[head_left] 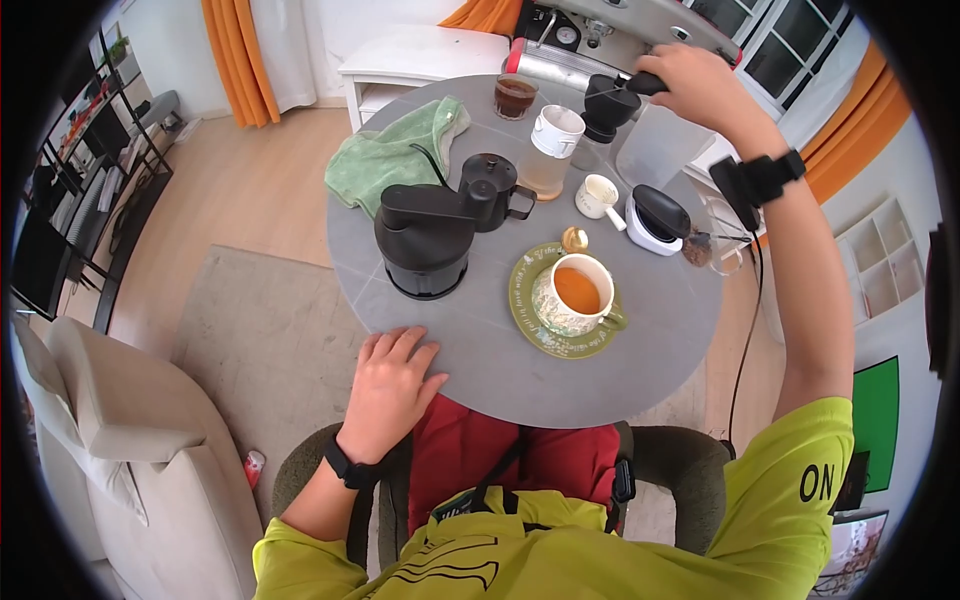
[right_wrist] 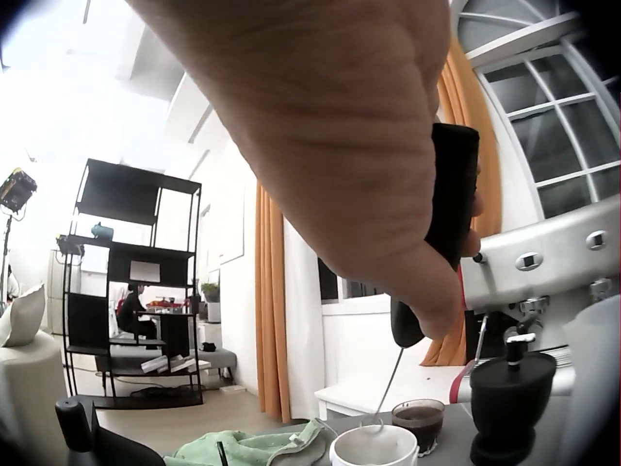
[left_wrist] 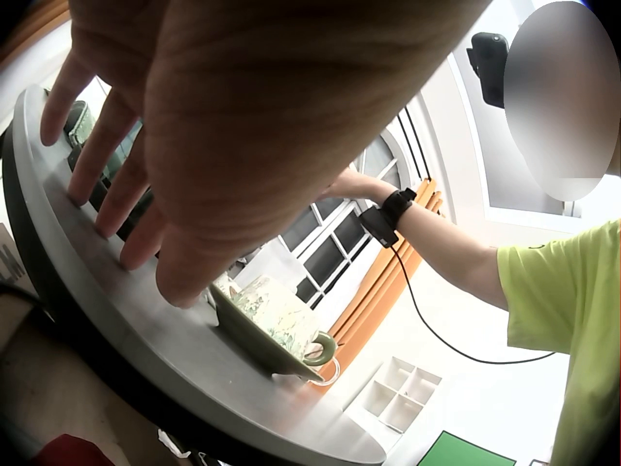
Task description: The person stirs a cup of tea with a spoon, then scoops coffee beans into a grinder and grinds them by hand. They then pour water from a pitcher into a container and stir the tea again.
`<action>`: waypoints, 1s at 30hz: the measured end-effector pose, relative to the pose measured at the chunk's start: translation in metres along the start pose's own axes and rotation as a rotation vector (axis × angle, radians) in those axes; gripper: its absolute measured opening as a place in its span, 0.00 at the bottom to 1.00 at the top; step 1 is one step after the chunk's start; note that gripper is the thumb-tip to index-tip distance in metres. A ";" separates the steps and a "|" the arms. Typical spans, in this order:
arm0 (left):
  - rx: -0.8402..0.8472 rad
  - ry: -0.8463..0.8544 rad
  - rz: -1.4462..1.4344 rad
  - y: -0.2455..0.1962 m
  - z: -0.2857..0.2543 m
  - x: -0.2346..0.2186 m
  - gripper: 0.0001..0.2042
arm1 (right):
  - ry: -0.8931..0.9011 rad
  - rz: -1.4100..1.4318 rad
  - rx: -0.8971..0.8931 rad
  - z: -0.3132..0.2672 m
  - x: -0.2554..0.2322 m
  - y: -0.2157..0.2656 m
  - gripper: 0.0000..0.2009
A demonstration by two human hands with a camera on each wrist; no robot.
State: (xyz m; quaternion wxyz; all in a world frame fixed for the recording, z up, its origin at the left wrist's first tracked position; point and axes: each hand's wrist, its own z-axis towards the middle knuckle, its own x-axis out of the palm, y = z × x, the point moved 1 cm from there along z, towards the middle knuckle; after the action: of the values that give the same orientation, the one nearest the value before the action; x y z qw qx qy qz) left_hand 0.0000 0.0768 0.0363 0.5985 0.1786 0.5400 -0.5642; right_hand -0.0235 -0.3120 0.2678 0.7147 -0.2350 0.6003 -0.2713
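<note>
My right hand (head_left: 700, 88) is raised over the far right of the round table and grips the black handle of a milk frother (right_wrist: 456, 180). In the right wrist view its thin metal wand points down, and the tip overlaps the rim of a white cup (right_wrist: 374, 449). That cup appears above a glass with pale brown liquid (head_left: 543, 180) in the head view. Fingers spread and relaxed, my left hand (head_left: 388, 385) rests on the table's near left edge. To its right, a patterned cup (head_left: 560, 318) of orange-brown drink stands on a green saucer (head_left: 530, 325).
A black kettle (head_left: 425, 245), dark milk pitcher (head_left: 487, 190) and green cloth (head_left: 385, 165) occupy the left side. Toward the back are a glass of dark drink (head_left: 514, 98) and a black-topped grinder (head_left: 606, 105). A small white handled cup (head_left: 598, 197) stands near a scale (head_left: 655, 220).
</note>
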 end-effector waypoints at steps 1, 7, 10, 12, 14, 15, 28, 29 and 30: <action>-0.001 0.002 0.002 0.000 0.000 0.000 0.16 | -0.056 0.112 0.090 -0.013 0.001 -0.002 0.16; -0.005 0.011 -0.004 -0.003 0.002 0.001 0.16 | -0.164 0.706 0.458 -0.092 0.039 0.003 0.19; -0.007 0.022 0.010 -0.003 0.003 0.001 0.16 | -0.136 1.201 0.644 -0.137 0.061 0.037 0.23; -0.002 0.019 0.015 -0.004 0.004 0.001 0.16 | -0.192 1.478 0.861 -0.161 0.068 0.072 0.22; -0.001 0.021 0.018 -0.006 0.004 0.001 0.16 | -0.200 1.549 0.967 -0.185 0.076 0.101 0.22; -0.003 0.019 0.020 -0.007 0.005 0.002 0.16 | -0.166 1.630 1.009 -0.198 0.085 0.111 0.22; -0.022 0.048 0.019 -0.010 0.008 0.007 0.16 | -0.148 1.072 1.147 -0.249 0.094 0.187 0.18; -0.019 0.046 0.021 -0.010 0.008 0.007 0.16 | -0.148 1.071 1.150 -0.249 0.094 0.188 0.18; -0.016 0.044 0.023 -0.010 0.008 0.007 0.16 | -0.146 1.038 1.150 -0.250 0.096 0.189 0.18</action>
State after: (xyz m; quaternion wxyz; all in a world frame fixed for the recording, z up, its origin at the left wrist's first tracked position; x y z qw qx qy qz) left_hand -0.0067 0.0636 0.0378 0.5944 0.1924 0.5555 -0.5487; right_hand -0.2369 -0.2381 0.0304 0.7976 0.4665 0.3498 -0.1545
